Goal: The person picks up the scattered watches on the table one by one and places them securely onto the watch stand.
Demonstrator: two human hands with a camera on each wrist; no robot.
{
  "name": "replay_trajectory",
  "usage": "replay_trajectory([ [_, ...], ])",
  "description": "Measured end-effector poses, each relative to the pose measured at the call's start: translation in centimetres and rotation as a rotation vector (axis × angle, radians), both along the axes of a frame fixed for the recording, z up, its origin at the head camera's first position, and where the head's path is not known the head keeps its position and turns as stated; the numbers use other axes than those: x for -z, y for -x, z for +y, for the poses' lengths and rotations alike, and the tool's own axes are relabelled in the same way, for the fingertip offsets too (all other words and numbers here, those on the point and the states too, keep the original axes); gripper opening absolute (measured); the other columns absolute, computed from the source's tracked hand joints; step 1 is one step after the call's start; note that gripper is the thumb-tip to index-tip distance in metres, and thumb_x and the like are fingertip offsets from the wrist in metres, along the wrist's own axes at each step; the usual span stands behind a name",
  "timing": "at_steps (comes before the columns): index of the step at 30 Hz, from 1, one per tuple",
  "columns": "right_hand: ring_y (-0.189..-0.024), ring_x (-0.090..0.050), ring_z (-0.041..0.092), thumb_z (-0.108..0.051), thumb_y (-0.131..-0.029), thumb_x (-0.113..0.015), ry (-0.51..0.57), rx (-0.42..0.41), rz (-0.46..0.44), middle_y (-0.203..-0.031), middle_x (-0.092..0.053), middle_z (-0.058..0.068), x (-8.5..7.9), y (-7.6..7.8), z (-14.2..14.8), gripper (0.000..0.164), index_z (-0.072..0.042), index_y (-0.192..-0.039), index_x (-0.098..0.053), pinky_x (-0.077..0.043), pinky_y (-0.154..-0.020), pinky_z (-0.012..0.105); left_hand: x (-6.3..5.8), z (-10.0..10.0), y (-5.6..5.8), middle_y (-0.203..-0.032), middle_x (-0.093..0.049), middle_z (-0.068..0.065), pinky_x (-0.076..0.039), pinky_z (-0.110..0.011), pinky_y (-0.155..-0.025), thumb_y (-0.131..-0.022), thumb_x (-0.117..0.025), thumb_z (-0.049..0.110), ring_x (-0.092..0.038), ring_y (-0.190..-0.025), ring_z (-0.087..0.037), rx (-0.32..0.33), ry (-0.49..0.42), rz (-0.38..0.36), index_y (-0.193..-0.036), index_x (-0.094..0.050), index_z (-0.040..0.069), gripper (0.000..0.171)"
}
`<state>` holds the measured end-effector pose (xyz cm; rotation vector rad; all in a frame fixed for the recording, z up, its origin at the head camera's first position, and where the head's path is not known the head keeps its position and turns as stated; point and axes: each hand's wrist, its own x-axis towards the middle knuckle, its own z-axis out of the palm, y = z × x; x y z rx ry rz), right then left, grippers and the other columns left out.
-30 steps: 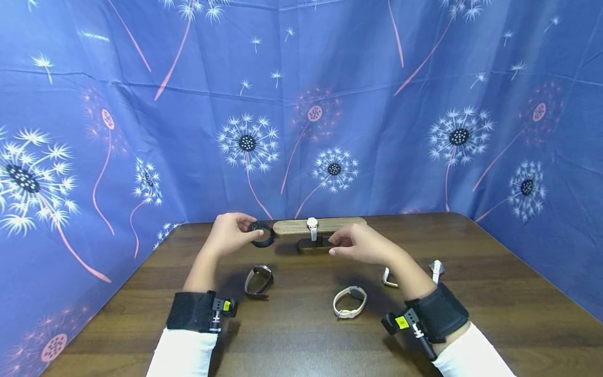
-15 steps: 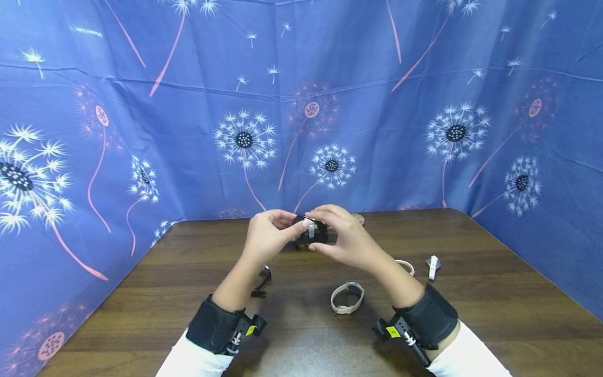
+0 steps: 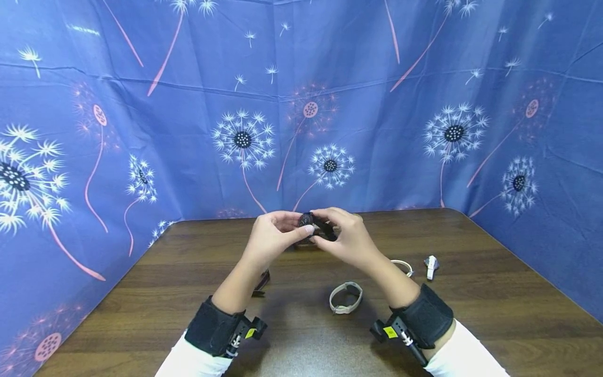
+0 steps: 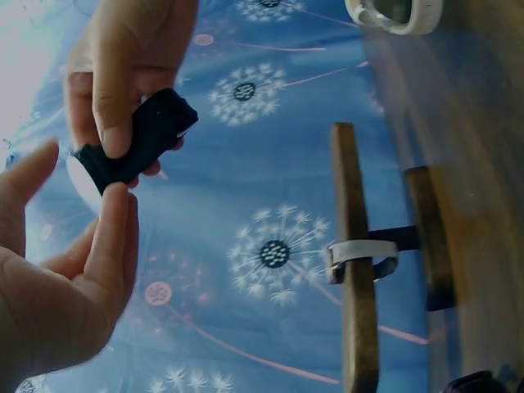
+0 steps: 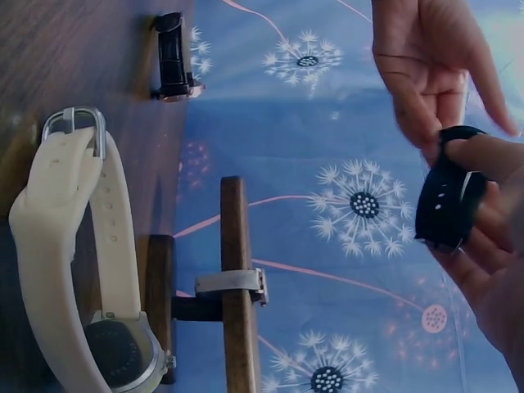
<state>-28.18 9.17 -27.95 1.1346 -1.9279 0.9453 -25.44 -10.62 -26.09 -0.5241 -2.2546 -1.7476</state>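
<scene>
A black strap watch is held up in front of the far part of the table. My right hand pinches its strap between thumb and fingers; the looped band with its holes shows in the right wrist view. On the other side my left hand touches the watch with nearly straight fingertips, its thumb spread away from it in the wrist views. Behind the hands a wooden watch stand is mostly hidden in the head view. A light-strapped watch hangs round its bar.
A cream strap watch lies at the middle of the wooden table. A dark brown strap watch sits partly behind the left forearm. To the right lie a white strap watch, partly hidden, and another white one. A patterned blue cloth hangs behind.
My left hand has brought the black watch rightward from the stand's left side to the middle. My right hand has taken hold of its strap, and the watch has turned in the last half second.
</scene>
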Motion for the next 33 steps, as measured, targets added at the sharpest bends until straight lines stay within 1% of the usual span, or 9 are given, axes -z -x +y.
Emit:
replay_trajectory([
  [3, -0.093, -0.066, 0.022, 0.003, -0.073, -0.082, 0.110, -0.066, -0.096, -0.103, -0.069, 0.012, -0.2, 0.0, 0.2, 0.044, 0.004, -0.115, -0.066, -0.058, -0.079, 0.032, -0.4, -0.3, -0.2, -0.099, -0.069, -0.011, -0.059, -0.031, -0.071, -0.075, -0.085, 0.014, -0.069, -0.086, -0.023, 0.066, 0.031, 0.098, -0.118, -0.067, 0.003, 0.048],
  [6, -0.095, -0.066, 0.021, 0.007, -0.074, -0.080, 0.184, -0.155, -0.221, -0.105, -0.069, 0.015, -0.6, -0.2, 0.4, 0.045, 0.006, -0.117, -0.064, -0.057, -0.083, 0.033, -0.7, -0.5, -0.3, -0.115, -0.062, -0.015, -0.057, -0.032, -0.081, -0.070, -0.086, 0.002, -0.068, -0.096, -0.027, 0.173, 0.033, 0.230, -0.127, -0.061, -0.001, 0.062],
  [8, -0.097, -0.066, 0.020, 0.009, -0.075, -0.079, 0.211, -0.214, -0.300, -0.107, -0.068, 0.018, -0.8, -0.4, 0.4, 0.046, 0.008, -0.118, -0.063, -0.056, -0.086, 0.033, -0.8, -0.6, -0.3, -0.124, -0.057, -0.016, -0.055, -0.032, -0.087, -0.068, -0.087, -0.003, -0.065, -0.103, -0.028, 0.223, 0.042, 0.327, -0.130, -0.057, -0.003, 0.069],
  [10, -0.098, -0.066, 0.018, 0.010, -0.075, -0.077, 0.218, -0.261, -0.358, -0.110, -0.067, 0.019, -0.9, -0.5, 0.5, 0.046, 0.009, -0.119, -0.062, -0.055, -0.088, 0.032, -0.8, -0.7, -0.3, -0.127, -0.056, -0.015, -0.054, -0.031, -0.090, -0.066, -0.087, -0.004, -0.062, -0.108, -0.026, 0.237, 0.062, 0.405, -0.131, -0.056, -0.005, 0.072],
  [12, -0.099, -0.066, 0.017, 0.013, -0.075, -0.076, 0.213, -0.299, -0.394, -0.114, -0.065, 0.020, -1.0, -0.6, 0.5, 0.047, 0.010, -0.119, -0.061, -0.054, -0.089, 0.032, -0.9, -0.8, -0.5, -0.125, -0.058, -0.015, -0.054, -0.031, -0.090, -0.066, -0.087, -0.004, -0.063, -0.108, -0.025, 0.242, 0.086, 0.449, -0.129, -0.057, -0.005, 0.070],
  [19, -0.109, -0.063, 0.020, 0.018, -0.074, -0.074, 0.199, -0.420, -0.410, -0.121, -0.058, 0.022, -0.8, -0.6, 0.5, 0.047, 0.012, -0.119, -0.060, -0.051, -0.094, 0.036, -1.1, -1.2, -0.6, -0.108, -0.067, -0.009, -0.058, -0.031, -0.080, -0.067, -0.089, 0.005, -0.067, -0.090, -0.017, 0.211, 0.198, 0.546, -0.117, -0.067, -0.001, 0.055],
  [24, -0.108, -0.063, 0.019, 0.019, -0.073, -0.074, 0.199, -0.457, -0.405, -0.120, -0.058, 0.022, -0.9, -0.6, 0.5, 0.047, 0.015, -0.118, -0.059, -0.051, -0.095, 0.037, -1.1, -1.3, -0.6, -0.105, -0.067, -0.009, -0.059, -0.030, -0.077, -0.068, -0.089, 0.007, -0.068, -0.087, -0.017, 0.209, 0.219, 0.581, -0.114, -0.068, -0.001, 0.051],
  [29, -0.110, -0.063, 0.024, 0.016, -0.074, -0.075, 0.181, -0.448, -0.409, -0.121, -0.058, 0.022, -0.8, -0.5, 0.5, 0.050, 0.013, -0.121, -0.059, -0.051, -0.095, 0.038, -1.1, -1.4, -0.6, -0.104, -0.067, -0.010, -0.058, -0.026, -0.076, -0.066, -0.090, 0.004, -0.068, -0.086, -0.016, 0.188, 0.218, 0.573, -0.112, -0.068, -0.003, 0.051],
  [33, -0.111, -0.062, 0.030, 0.010, -0.076, -0.077, 0.163, -0.388, -0.409, -0.124, -0.060, 0.018, -0.8, -0.2, 0.7, 0.052, 0.007, -0.125, -0.060, -0.051, -0.095, 0.040, -1.0, -1.8, -0.3, -0.102, -0.068, -0.010, -0.058, -0.025, -0.077, -0.066, -0.090, 0.005, -0.069, -0.084, -0.016, 0.142, 0.230, 0.581, -0.111, -0.068, -0.003, 0.050],
])
